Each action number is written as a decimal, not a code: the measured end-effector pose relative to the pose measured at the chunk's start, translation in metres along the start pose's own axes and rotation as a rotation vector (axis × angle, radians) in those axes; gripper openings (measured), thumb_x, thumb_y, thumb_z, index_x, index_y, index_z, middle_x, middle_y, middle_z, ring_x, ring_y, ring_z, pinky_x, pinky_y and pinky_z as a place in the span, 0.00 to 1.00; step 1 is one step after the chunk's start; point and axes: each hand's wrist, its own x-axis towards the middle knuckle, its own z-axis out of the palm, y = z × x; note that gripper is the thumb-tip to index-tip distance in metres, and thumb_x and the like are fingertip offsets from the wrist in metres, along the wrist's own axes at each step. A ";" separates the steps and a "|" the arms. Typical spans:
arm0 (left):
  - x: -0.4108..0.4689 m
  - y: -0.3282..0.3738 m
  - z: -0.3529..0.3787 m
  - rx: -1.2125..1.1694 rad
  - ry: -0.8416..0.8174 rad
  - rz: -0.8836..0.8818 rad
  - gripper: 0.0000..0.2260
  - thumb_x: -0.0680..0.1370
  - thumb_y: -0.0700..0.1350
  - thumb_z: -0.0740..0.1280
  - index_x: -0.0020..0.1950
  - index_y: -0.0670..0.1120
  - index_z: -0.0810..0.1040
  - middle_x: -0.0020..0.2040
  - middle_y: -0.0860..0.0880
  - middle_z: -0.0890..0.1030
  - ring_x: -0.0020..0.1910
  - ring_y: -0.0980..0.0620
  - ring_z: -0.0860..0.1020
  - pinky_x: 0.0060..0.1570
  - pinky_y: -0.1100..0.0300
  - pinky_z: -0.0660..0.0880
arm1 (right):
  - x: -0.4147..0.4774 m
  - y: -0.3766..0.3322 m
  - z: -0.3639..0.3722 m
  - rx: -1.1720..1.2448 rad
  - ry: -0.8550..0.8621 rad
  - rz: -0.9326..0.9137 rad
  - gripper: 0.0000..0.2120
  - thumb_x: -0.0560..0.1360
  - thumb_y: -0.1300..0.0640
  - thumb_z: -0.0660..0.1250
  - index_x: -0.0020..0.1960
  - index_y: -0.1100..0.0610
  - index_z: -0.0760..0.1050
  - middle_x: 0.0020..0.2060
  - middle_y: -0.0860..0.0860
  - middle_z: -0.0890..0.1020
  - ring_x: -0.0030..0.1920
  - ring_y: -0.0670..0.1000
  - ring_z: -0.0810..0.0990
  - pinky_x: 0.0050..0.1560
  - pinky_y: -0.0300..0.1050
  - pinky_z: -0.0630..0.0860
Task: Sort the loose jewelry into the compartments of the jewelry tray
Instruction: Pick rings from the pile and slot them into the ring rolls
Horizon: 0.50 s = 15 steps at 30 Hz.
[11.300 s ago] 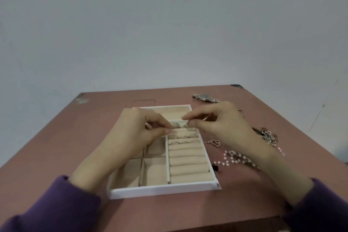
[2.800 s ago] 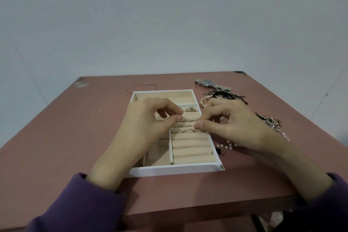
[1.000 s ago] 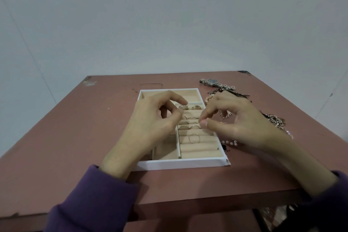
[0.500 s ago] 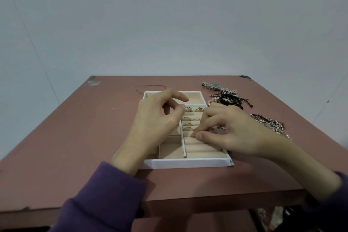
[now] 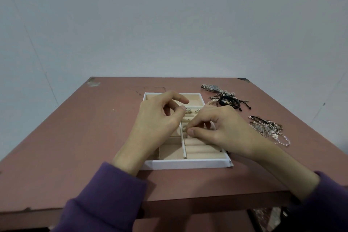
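Pinching at the ring rolls of the jewelry tray w/ R hand.
Tray sits mid-surface, a few rings in its far rolls. R thumb & index fingers meet tip to tip by the center divider; can't tell if a ring is between them. L hand hovers over the tray's left compartments, loosely curled, index out, nothing seen in it. Right of tray: 1 watch, black cord bracelets, chain pile.
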 end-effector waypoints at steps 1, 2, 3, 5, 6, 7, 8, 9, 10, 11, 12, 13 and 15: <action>0.000 0.000 0.000 0.000 0.000 -0.001 0.07 0.72 0.40 0.68 0.44 0.52 0.81 0.33 0.51 0.80 0.34 0.50 0.73 0.33 0.69 0.67 | 0.000 0.001 0.001 -0.006 -0.005 -0.010 0.02 0.69 0.57 0.73 0.40 0.50 0.84 0.34 0.47 0.80 0.38 0.46 0.76 0.42 0.41 0.72; 0.000 0.000 0.000 0.001 0.002 -0.002 0.07 0.72 0.40 0.68 0.44 0.52 0.81 0.33 0.51 0.80 0.34 0.50 0.73 0.33 0.69 0.67 | 0.000 0.001 0.002 -0.011 -0.015 -0.017 0.02 0.69 0.56 0.73 0.40 0.49 0.83 0.35 0.48 0.81 0.38 0.46 0.77 0.42 0.40 0.72; 0.000 0.000 0.000 0.004 0.003 -0.002 0.07 0.72 0.40 0.68 0.44 0.52 0.81 0.32 0.52 0.80 0.34 0.50 0.73 0.33 0.69 0.67 | 0.000 0.001 0.003 -0.014 -0.025 -0.021 0.03 0.69 0.57 0.73 0.40 0.49 0.83 0.36 0.49 0.81 0.39 0.46 0.77 0.42 0.39 0.72; 0.000 0.000 0.001 0.011 0.005 0.000 0.07 0.72 0.40 0.68 0.44 0.52 0.81 0.32 0.52 0.79 0.34 0.50 0.73 0.33 0.69 0.67 | -0.001 0.001 0.003 -0.023 -0.039 -0.025 0.04 0.69 0.57 0.73 0.40 0.49 0.83 0.37 0.49 0.81 0.40 0.47 0.77 0.42 0.36 0.71; 0.000 0.000 0.001 0.013 0.005 -0.001 0.07 0.72 0.40 0.68 0.44 0.52 0.81 0.32 0.52 0.79 0.34 0.50 0.73 0.33 0.70 0.67 | -0.001 0.000 0.002 -0.038 -0.043 -0.029 0.04 0.69 0.58 0.73 0.40 0.49 0.83 0.37 0.49 0.81 0.40 0.46 0.77 0.42 0.36 0.71; 0.000 0.000 0.001 0.013 0.004 -0.003 0.07 0.72 0.40 0.68 0.44 0.52 0.81 0.32 0.52 0.79 0.34 0.50 0.73 0.33 0.70 0.67 | -0.001 0.000 0.002 -0.060 -0.045 -0.034 0.04 0.69 0.57 0.73 0.40 0.49 0.83 0.37 0.49 0.81 0.39 0.46 0.77 0.42 0.36 0.71; 0.000 0.000 0.001 0.013 0.003 -0.003 0.07 0.72 0.40 0.68 0.44 0.52 0.81 0.32 0.52 0.79 0.34 0.50 0.73 0.33 0.70 0.67 | -0.001 -0.001 0.002 -0.079 -0.045 -0.039 0.04 0.69 0.57 0.73 0.40 0.48 0.83 0.37 0.49 0.80 0.39 0.45 0.76 0.42 0.36 0.70; 0.000 0.000 0.001 0.014 0.003 -0.003 0.07 0.72 0.40 0.68 0.44 0.51 0.81 0.32 0.52 0.79 0.34 0.50 0.73 0.33 0.70 0.67 | -0.001 -0.002 0.002 -0.092 -0.043 -0.045 0.04 0.69 0.57 0.73 0.40 0.48 0.83 0.36 0.48 0.80 0.38 0.45 0.76 0.41 0.36 0.70; 0.000 0.000 0.001 0.016 0.005 -0.003 0.07 0.72 0.40 0.68 0.44 0.51 0.81 0.32 0.53 0.79 0.34 0.50 0.73 0.32 0.70 0.67 | -0.001 -0.003 0.001 -0.102 -0.042 -0.052 0.04 0.68 0.57 0.72 0.40 0.48 0.82 0.36 0.47 0.79 0.37 0.44 0.75 0.41 0.36 0.69; 0.000 0.000 0.001 0.017 0.005 -0.003 0.07 0.72 0.40 0.68 0.44 0.51 0.81 0.32 0.53 0.79 0.34 0.50 0.73 0.32 0.70 0.67 | 0.000 -0.002 0.001 -0.112 -0.041 -0.059 0.04 0.68 0.57 0.72 0.40 0.48 0.82 0.36 0.47 0.79 0.37 0.44 0.75 0.41 0.35 0.69; 0.000 0.000 0.001 0.017 0.005 -0.005 0.07 0.72 0.40 0.68 0.44 0.51 0.81 0.31 0.53 0.79 0.34 0.50 0.73 0.32 0.70 0.67 | 0.000 -0.002 0.001 -0.119 -0.042 -0.061 0.04 0.68 0.57 0.72 0.39 0.48 0.82 0.36 0.47 0.79 0.37 0.44 0.75 0.42 0.35 0.69; 0.001 0.000 0.001 0.017 0.005 -0.007 0.07 0.72 0.40 0.68 0.44 0.51 0.81 0.32 0.53 0.79 0.34 0.50 0.73 0.33 0.70 0.67 | 0.000 -0.003 0.001 -0.120 -0.045 -0.059 0.05 0.68 0.58 0.72 0.39 0.48 0.82 0.36 0.46 0.79 0.37 0.44 0.75 0.41 0.34 0.68; 0.001 0.000 0.001 0.020 0.004 -0.008 0.07 0.72 0.40 0.68 0.44 0.51 0.81 0.32 0.53 0.79 0.34 0.50 0.73 0.33 0.69 0.67 | 0.000 -0.003 0.000 -0.120 -0.047 -0.057 0.05 0.68 0.58 0.72 0.39 0.48 0.82 0.34 0.45 0.79 0.37 0.44 0.75 0.41 0.32 0.67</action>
